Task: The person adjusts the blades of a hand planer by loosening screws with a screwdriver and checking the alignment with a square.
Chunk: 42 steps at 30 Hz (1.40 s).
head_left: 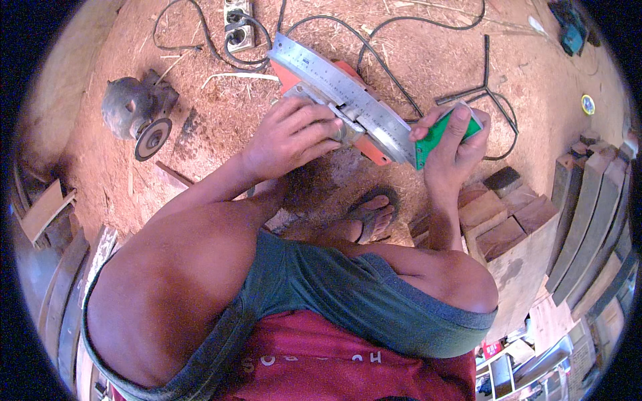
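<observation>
Graduation lines and small numerals run along the blade of the green-handled steel square [358, 93], far centre; a dark printed mark stands toward its left end. Pale capitals cross the red shirt [348, 334], near centre. White characters mark a small red item [492, 349], near right.

The left one of two fisheye cameras on the person's head is looking steeply down and forward, past the red shirt [348, 337] and green shorts [321, 271], which are filling the lower part at close range. The left hand [294, 130] and right hand [460, 144] are showing farther out, above the centre, with the ground [221, 100] stretching beyond; the lens is bending the wooden boards [592, 220] toward its dark rim.
</observation>
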Motion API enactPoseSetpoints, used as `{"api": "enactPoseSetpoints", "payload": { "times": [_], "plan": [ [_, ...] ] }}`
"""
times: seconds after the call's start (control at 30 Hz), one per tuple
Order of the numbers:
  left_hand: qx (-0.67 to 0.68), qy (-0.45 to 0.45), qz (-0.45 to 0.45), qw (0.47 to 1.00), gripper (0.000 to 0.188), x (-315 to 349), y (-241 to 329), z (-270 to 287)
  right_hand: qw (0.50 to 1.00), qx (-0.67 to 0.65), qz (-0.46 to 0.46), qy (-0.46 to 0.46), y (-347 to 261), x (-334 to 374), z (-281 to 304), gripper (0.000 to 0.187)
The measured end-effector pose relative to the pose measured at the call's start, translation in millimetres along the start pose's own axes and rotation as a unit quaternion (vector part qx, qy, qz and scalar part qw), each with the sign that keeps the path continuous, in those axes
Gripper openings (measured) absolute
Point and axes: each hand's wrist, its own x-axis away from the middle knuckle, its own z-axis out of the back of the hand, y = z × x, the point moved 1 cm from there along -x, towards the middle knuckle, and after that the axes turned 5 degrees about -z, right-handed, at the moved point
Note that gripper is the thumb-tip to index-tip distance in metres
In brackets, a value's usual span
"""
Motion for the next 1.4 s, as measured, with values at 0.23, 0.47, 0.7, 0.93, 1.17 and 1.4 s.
{"api": "enactPoseSetpoints", "payload": {
  "times": [0.23,0.47,0.7,0.93,1.17,1.4],
  "plan": [
    [-0.034,-0.044,-0.044,0.998,0.039,-1,0,10,1.0,0.003,0.0,0.001,-2,0,0,0.029],
    [-0.031,-0.062,-0.068,0.995,0.038,-6,-1,7,0.999,0.029,-0.008,0.011,4,1,6,0.026],
    [-0.029,-0.089,-0.078,0.993,0.044,-22,6,17,1.0,0.019,-0.001,-0.014,2,-2,10,0.026],
    [0.023,-0.002,0.013,1.0,0.041,-10,5,3,0.999,-0.04,-0.007,0.022,6,-6,10,0.023],
    [0.034,0.018,0.033,0.999,0.038,-8,6,4,0.998,-0.047,-0.007,0.039,27,-31,32,0.026],
    [0.033,0.027,0.026,0.999,0.039,-7,4,2,1.0,-0.026,-0.014,0.001,36,-37,31,0.028]
  ]
}}
